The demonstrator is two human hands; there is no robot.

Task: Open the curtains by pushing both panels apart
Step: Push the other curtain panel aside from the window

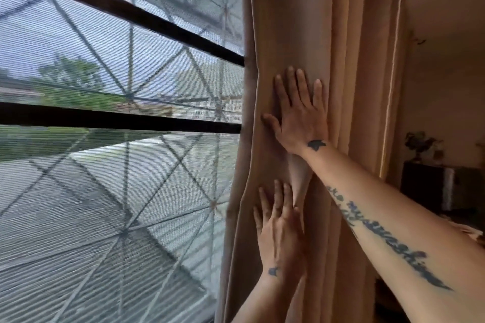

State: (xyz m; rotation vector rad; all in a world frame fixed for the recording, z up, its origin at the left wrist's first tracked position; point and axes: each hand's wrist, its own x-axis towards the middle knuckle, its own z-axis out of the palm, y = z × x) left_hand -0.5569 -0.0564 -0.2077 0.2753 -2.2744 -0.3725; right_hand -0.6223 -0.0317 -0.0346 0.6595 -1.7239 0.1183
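A beige curtain panel (296, 21) hangs bunched in folds at the right side of the window (118, 113). My right hand (299, 113) lies flat on the folds, fingers spread, pressing against the cloth. Lower down, my left hand (280, 228) also rests flat on the same panel, fingers pointing up. Neither hand grips the fabric. The panel's left edge stands at about the middle of the view, and the glass to its left is uncovered. No second panel is in view.
Dark horizontal bars (118, 118) cross the window, with a mesh and a diagonal grille behind them. To the right of the curtain are a beige wall (446, 73), a dark cabinet (430, 186) and a plant (420, 144) on it.
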